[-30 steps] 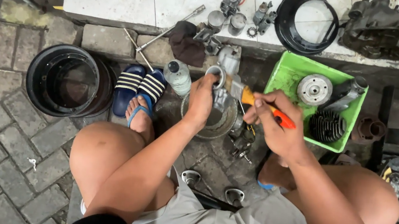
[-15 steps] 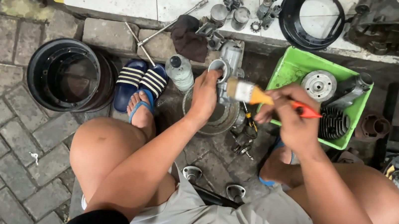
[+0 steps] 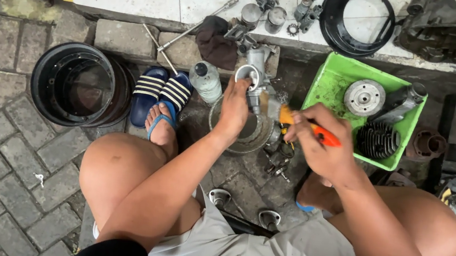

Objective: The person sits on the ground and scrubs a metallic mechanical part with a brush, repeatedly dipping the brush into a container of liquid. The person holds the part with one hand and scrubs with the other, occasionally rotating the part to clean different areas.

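My left hand (image 3: 234, 107) grips a grey metal engine part (image 3: 252, 75), a carburettor-like casting, and holds it over a clear round bowl (image 3: 251, 137) on the paving. My right hand (image 3: 320, 147) holds a paintbrush with an orange handle (image 3: 324, 135); its bristles touch the side of the metal part. I squat with both knees wide, and my foot in a blue striped sandal (image 3: 169, 97) rests beside the bowl.
A green tray (image 3: 330, 82) at the right holds a round disc, a finned cylinder and other parts. A black drum (image 3: 75, 83) stands at left, a plastic bottle (image 3: 206, 81) near the sandals. Small engine parts, a dark rag and a black ring lie on the white ledge behind.
My right hand has swung the brush from pointing right to laying its bristles against the metal part. My left hand has stayed on the part over the bowl.
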